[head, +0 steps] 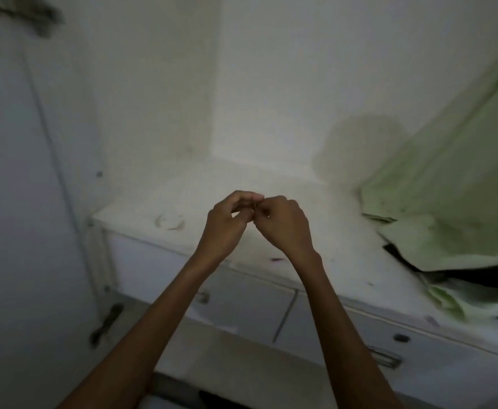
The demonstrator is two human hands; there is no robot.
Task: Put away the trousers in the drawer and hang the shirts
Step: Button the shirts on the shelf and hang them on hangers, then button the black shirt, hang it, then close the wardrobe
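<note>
My left hand [230,222] and my right hand [283,225] are raised side by side over a white shelf [159,199] inside a wardrobe. Their curled fingertips meet at the middle. Whether something small is between them I cannot tell. A pale green shirt [454,202] hangs down at the right and bunches on the shelf, over a dark garment [477,276]. Below the shelf are white drawers [241,308], both closed, the right one with a metal handle [384,357].
A white wardrobe door [20,202] stands open at the left, with a dark handle [106,323] low on it. The white back wall [271,84] of the wardrobe is behind the shelf. Some blurred dark fabric [17,16] shows at the top left corner.
</note>
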